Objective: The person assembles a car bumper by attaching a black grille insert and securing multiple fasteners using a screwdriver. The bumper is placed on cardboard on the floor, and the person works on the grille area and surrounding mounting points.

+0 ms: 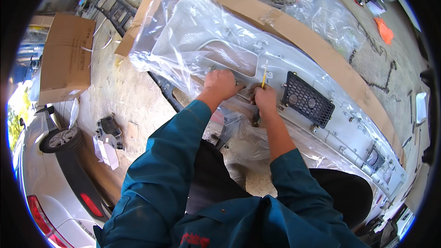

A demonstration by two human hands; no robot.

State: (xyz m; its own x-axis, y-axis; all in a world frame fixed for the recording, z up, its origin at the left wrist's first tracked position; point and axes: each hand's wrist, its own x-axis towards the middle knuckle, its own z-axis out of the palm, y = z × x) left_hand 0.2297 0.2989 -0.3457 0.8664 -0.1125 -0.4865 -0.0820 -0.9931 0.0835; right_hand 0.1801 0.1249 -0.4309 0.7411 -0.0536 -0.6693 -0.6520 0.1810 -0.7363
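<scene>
A large silver-white vehicle panel, its inner side up, lies slantwise before me, partly wrapped in clear plastic film. My left hand is closed at the panel's near edge, below its rounded opening; whatever its fingers pinch is hidden. Just right of it, my right hand is wrapped round a slim screwdriver. A yellow part with a thin tip points away from me, and a dark end shows below the fist. A black mesh grille is fixed to the panel right of this hand.
Flattened cardboard lies under the panel's far side. A cardboard box stands at the left, above a white car. Crumpled plastic, a chain and an orange cloth lie on the floor at the far right.
</scene>
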